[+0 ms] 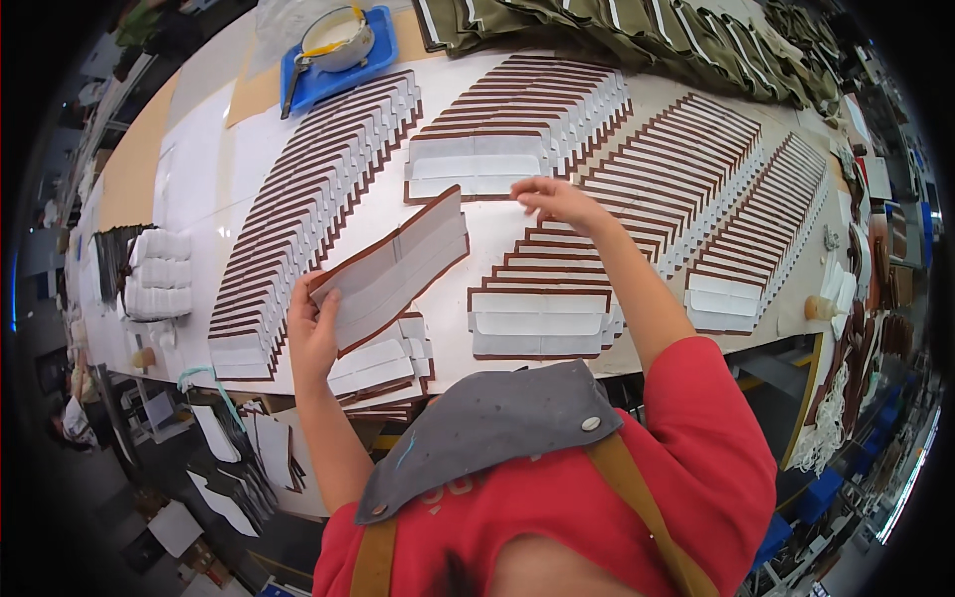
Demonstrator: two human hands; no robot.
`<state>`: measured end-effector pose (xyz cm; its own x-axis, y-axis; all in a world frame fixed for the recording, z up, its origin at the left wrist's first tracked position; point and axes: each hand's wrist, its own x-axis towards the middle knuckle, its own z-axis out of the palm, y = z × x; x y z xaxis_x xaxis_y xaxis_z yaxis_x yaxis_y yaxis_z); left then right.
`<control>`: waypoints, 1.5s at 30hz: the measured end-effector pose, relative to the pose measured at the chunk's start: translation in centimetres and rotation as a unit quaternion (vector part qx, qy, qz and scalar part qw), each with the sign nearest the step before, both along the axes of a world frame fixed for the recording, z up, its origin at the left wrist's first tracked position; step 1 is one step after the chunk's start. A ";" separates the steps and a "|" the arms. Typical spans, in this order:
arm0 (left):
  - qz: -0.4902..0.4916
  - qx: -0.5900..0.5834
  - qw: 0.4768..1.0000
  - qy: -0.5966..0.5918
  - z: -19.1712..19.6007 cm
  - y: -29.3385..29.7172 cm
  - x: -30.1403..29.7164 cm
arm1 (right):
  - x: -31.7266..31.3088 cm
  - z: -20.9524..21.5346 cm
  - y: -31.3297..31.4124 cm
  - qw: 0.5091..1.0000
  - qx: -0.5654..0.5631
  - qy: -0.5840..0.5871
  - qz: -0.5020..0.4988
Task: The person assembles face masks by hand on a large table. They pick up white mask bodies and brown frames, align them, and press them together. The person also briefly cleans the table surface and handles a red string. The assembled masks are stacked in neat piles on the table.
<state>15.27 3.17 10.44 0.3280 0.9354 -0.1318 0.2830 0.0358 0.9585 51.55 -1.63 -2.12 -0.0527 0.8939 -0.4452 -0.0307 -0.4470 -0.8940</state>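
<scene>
My left hand (314, 328) grips one end of a pale grey-white panel with brown edging (393, 264), thumb on its face. The panel is raised and tilted above the table. Beneath it, at the table's near edge, lies a small pile of similar panels (368, 370). Loosely curled and with nothing visible in it, my right hand (557, 202) hovers by the near right corner of an overlapping row of brown-edged panels (476, 164). Just below that hand, another overlapping row (540, 320) runs away toward the far right.
More overlapping panel rows lie at left (244, 353) and right (721, 303). A blue tray (383, 50) holds a pot of whitish stuff (338, 42) with a yellow-edged tool. Folded olive fabric pieces (637, 40) cover the far edge. White bundles (159, 274) stand at the left.
</scene>
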 end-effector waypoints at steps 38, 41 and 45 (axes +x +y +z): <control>-0.049 0.089 0.951 0.293 -18.9 17.0 13.8 | 2.5 -6.0 5.9 0.948 -0.059 -0.268 -0.162; -0.040 0.104 0.945 0.307 -18.9 17.1 13.8 | 2.6 -5.8 5.9 0.952 -0.058 -0.255 -0.160; -0.040 0.096 0.932 0.348 -18.7 17.4 14.0 | 2.7 -5.6 5.9 0.956 -0.055 -0.238 -0.161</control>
<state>29.27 20.56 -8.24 0.2947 0.9400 -0.1718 0.8331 -0.1647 0.5280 54.25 4.27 -7.69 0.4492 0.7759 -0.4430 0.2160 -0.5754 -0.7888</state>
